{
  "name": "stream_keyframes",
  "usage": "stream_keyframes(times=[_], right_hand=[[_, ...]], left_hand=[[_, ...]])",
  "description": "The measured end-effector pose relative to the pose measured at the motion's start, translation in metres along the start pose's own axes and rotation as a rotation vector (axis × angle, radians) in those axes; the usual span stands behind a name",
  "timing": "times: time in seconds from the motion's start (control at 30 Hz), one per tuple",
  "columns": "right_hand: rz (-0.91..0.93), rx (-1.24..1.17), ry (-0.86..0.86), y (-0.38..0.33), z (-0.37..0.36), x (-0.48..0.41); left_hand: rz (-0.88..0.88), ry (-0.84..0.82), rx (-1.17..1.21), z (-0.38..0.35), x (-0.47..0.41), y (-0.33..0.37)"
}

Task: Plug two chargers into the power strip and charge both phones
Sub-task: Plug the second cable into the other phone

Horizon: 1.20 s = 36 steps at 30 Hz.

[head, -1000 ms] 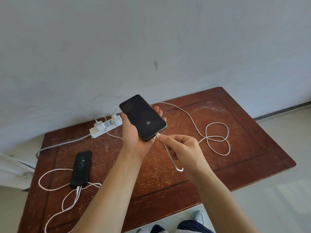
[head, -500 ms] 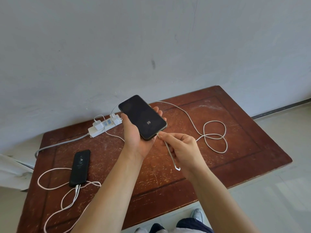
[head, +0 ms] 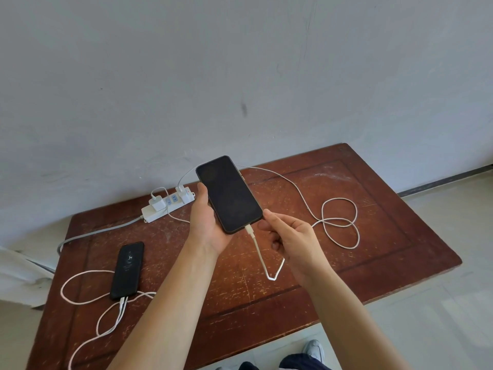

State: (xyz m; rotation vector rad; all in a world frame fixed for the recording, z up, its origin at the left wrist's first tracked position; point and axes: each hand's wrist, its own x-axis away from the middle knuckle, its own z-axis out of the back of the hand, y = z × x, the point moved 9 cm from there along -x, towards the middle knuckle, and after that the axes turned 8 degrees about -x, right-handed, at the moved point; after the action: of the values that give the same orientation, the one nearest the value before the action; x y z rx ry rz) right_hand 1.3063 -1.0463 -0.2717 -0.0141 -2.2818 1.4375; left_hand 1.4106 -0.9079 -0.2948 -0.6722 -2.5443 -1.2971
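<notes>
Left hand (head: 210, 225) grips a dark phone (head: 229, 194) above the surface (head: 386, 252), its cable (head: 260, 252) plugged in; right hand (head: 290, 236) pinches that cable. The power strip (head: 166, 205), left of the held phone, carries two chargers (head: 156, 202). A second phone (head: 127, 271) lies nearer than the strip, cabled.

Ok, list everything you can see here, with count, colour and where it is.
Table: one, reddish-brown wood, against the wall.
Power strip: one, white, table's far left.
Chargers: two, white, plugged into the strip.
Phone on table: one, black, near left, cable attached.
Held phone: one, black, above table centre, cable plugged in.
Cables: two, white, looped on table.
Shoe: one, white, floor below.
Left hand: holds the phone.
Right hand: beside the connector.
</notes>
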Motion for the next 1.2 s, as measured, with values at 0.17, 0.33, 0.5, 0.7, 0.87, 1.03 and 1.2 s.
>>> stream_keyframes(times=[0.17, 0.33, 0.5, 0.7, 0.87, 1.03, 1.2], right_hand=[[-0.02, -0.013, 0.001, 0.008, 0.002, -0.001], [-0.023, -0.026, -0.006, 0.011, 0.005, -0.003], [-0.02, -0.025, -0.008, 0.013, 0.007, -0.004], [-0.02, -0.018, -0.001, 0.016, 0.009, -0.007], [-0.017, -0.005, -0.003, 0.02, 0.011, -0.01], [-0.025, 0.033, 0.001, 0.027, 0.011, -0.014], [-0.056, 0.113, 0.006, 0.037, 0.01, -0.02]], left_hand=[[0.008, 0.033, -0.022, 0.004, -0.002, -0.003], [0.001, 0.044, -0.015, 0.004, -0.002, -0.005], [0.006, 0.037, -0.026, 0.003, -0.004, -0.006], [0.017, 0.05, -0.051, 0.005, -0.005, -0.008], [0.031, 0.058, -0.079, 0.008, -0.006, -0.011], [0.053, 0.101, -0.105, 0.017, -0.007, -0.012], [0.078, 0.193, -0.161, 0.035, -0.009, -0.014]])
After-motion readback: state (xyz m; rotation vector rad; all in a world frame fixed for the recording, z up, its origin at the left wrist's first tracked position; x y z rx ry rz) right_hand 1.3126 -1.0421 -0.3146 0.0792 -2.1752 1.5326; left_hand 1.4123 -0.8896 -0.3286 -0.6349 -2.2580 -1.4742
